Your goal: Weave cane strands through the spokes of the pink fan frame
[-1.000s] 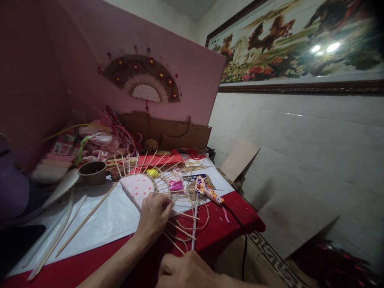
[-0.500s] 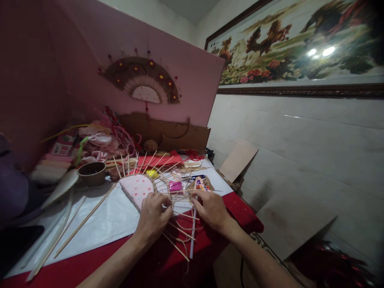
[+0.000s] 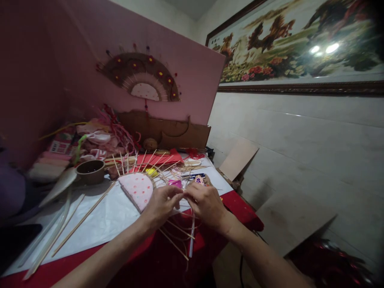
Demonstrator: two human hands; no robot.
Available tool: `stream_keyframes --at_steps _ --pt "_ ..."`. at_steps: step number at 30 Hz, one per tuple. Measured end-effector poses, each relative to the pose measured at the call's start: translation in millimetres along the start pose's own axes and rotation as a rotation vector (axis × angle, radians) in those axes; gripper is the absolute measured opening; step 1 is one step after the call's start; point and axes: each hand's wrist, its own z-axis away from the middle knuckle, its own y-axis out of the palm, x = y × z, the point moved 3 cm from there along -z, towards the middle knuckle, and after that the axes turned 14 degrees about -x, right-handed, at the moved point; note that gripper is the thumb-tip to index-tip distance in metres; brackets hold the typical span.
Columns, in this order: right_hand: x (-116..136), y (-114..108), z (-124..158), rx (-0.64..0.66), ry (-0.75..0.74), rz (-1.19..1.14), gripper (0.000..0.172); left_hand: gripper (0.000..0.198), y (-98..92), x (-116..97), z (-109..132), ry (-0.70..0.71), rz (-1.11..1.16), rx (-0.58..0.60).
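A half-round fan piece (image 3: 137, 188), pale with pink dots, lies on the table with thin wooden sticks (image 3: 159, 161) spreading out from its curved edge. My left hand (image 3: 163, 204) is just right of it, above the sticks, with thumb and fingers closed in a pinch. My right hand (image 3: 207, 204) meets it fingertip to fingertip, also pinched. Loops of thin brown twine (image 3: 177, 239) hang below my hands among the lower sticks; the twine appears to run up to my right fingers. What my left fingertips hold is hidden. A clear glue stick (image 3: 192, 240) lies below my right hand.
A brown bowl (image 3: 90, 172) and a long stick (image 3: 84, 219) are at left. Behind lie red paper (image 3: 159, 159), a yellow lump (image 3: 151, 172) and a ball of twine (image 3: 150, 144). A finished fan (image 3: 141, 76) hangs on the pink board. The red-covered table edge (image 3: 244, 212) is at right.
My hands were apart over the sticks and have come together, the left moving right and the right slightly left. Their fingertips now meet. The fan piece stays in place.
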Motion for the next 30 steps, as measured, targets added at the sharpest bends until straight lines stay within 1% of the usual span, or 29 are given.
stream_keyframes --at_steps 4,8,11,15,17,18,20,22,25,27,30 --pt "-3 -1 -12 -0.054 -0.030 -0.111 0.008 0.019 -5.4 -1 -13 0.022 -0.010 0.030" --pt "-4 2 -17 -0.064 -0.077 -0.138 0.011 0.018 -10.5 -3 -13 0.027 -0.010 0.024" --pt "0 4 -16 -0.048 -0.147 -0.109 0.012 0.018 -11.0 -1 -7 0.013 0.018 -0.006" --pt "8 11 -12 0.004 -0.254 -0.006 0.016 0.021 -9.7 8 0 -0.025 0.063 -0.042" --pt "11 14 -10 -0.013 -0.283 0.039 0.017 0.021 -9.5 12 2 -0.040 0.089 -0.053" --pt "12 16 -9 -0.043 -0.279 0.044 0.017 0.021 -9.3 12 3 -0.046 0.103 -0.056" --pt "15 17 -8 -0.146 -0.210 -0.007 0.015 0.020 -8.6 12 4 -0.059 0.138 -0.059" --pt "17 20 -6 -0.256 -0.103 -0.082 0.014 0.019 -6.8 10 5 -0.075 0.181 -0.063" --pt "14 24 -4 -0.363 0.070 -0.199 0.015 0.019 -3.7 9 6 -0.105 0.252 -0.069" --pt "1 24 -3 -0.419 0.174 -0.237 0.015 0.019 -3.7 11 6 -0.126 0.289 -0.077" --pt "-33 16 -3 -0.521 0.325 -0.215 0.018 0.018 -8.9 15 6 -0.163 0.320 -0.110"
